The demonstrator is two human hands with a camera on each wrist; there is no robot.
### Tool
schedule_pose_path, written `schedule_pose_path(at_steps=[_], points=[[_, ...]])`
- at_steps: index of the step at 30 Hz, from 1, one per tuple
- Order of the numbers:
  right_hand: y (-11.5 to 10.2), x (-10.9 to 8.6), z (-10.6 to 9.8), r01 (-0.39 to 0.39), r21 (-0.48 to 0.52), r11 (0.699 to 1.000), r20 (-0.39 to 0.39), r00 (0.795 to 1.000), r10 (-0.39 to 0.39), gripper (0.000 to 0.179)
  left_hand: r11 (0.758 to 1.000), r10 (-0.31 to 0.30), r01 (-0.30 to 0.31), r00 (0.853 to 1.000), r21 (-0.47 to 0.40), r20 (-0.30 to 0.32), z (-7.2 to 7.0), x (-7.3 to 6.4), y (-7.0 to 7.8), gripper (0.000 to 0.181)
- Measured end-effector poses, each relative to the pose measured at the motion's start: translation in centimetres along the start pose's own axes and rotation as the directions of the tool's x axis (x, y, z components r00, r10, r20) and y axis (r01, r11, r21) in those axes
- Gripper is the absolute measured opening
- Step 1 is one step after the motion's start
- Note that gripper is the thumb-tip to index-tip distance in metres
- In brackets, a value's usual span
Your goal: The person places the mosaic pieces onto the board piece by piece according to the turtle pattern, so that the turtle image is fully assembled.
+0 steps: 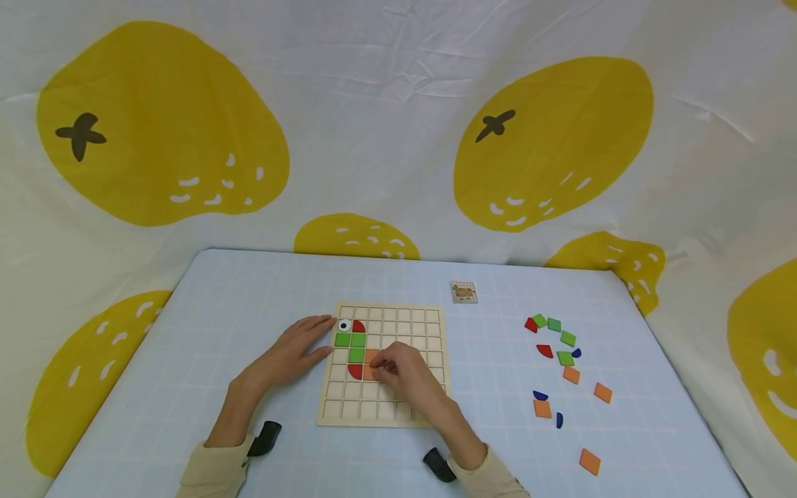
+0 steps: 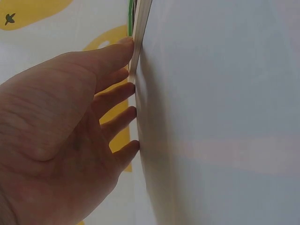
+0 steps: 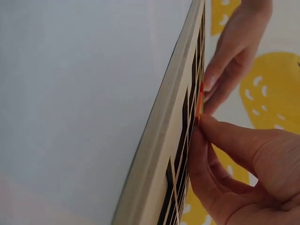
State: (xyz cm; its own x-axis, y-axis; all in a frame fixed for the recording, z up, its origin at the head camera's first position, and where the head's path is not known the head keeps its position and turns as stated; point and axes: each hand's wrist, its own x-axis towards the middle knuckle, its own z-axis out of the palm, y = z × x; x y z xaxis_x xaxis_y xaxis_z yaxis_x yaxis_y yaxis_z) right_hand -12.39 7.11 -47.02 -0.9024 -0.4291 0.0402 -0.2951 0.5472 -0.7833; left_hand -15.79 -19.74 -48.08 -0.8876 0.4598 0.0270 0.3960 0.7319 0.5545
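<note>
A wooden grid board (image 1: 384, 410) lies on the table. On its left part sit a round eye tile (image 1: 345, 325), a red quarter-circle tile (image 1: 359, 326), several green square tiles (image 1: 342, 339), a lower red tile (image 1: 355, 372) and orange square tiles (image 1: 371, 355). My right hand (image 1: 407, 377) is over the board, its thumb and fingertips pinching an orange square tile (image 1: 369, 373) low on the grid; the fingers partly cover it. My left hand (image 1: 292, 351) touches the board's left edge with extended fingers; in the left wrist view, the fingertips (image 2: 126, 112) meet the table beside the board.
Loose tiles are scattered at the right: green squares (image 1: 568, 338), red quarter-circles (image 1: 544, 351), orange squares (image 1: 602, 393) and blue half-circles (image 1: 559, 420). A small picture card (image 1: 463, 292) lies behind the board. A fruit-print cloth (image 1: 398, 138) hangs along the table's back edge.
</note>
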Motion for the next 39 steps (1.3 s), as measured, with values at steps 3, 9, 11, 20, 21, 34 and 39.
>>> schedule_pose_path(at_steps=[3, 9, 11, 20, 21, 34, 39], points=[[0.0, -0.1, -0.1, 0.010, -0.015, 1.000, 0.001, 1.000, -0.010, 0.006, 1.000, 0.002, -0.002, 1.000, -0.001, 0.000, 0.1, 0.1, 0.1, 0.058], [0.1, -0.3, -0.3, 0.001, 0.003, 1.000, 0.016, 1.000, -0.001, 0.008, 1.000, 0.004, -0.004, 1.000, -0.001, 0.002, 0.2, 0.1, 0.0, 0.058], [0.2, -0.4, -0.5, 0.002, 0.021, 1.000, 0.021, 1.000, -0.002, 0.010, 1.000, 0.006, -0.006, 1.000, 0.002, 0.001, 0.2, 0.1, 0.0, 0.058], [1.5, -1.3, -2.3, 0.025, -0.013, 1.000, 0.002, 1.000, -0.025, 0.011, 1.000, 0.007, -0.007, 1.000, 0.008, -0.004, 0.3, 0.0, -0.2, 0.058], [1.7, -1.4, -2.5, 0.026, -0.021, 0.999, -0.004, 1.000, -0.026, 0.011, 1.000, 0.007, -0.007, 1.000, 0.007, -0.005, 0.3, -0.1, -0.2, 0.057], [4.0, -2.9, -5.7, 0.024, -0.069, 0.997, -0.115, 0.993, -0.032, 0.013, 1.000, -0.002, 0.002, 1.000, 0.012, 0.000, 0.6, 0.2, -0.5, 0.059], [4.9, -3.7, -6.9, -0.036, -0.076, 0.996, -0.164, 0.986, 0.023, 0.014, 1.000, 0.009, -0.009, 1.000, 0.014, -0.008, 0.5, 0.1, -0.4, 0.059]])
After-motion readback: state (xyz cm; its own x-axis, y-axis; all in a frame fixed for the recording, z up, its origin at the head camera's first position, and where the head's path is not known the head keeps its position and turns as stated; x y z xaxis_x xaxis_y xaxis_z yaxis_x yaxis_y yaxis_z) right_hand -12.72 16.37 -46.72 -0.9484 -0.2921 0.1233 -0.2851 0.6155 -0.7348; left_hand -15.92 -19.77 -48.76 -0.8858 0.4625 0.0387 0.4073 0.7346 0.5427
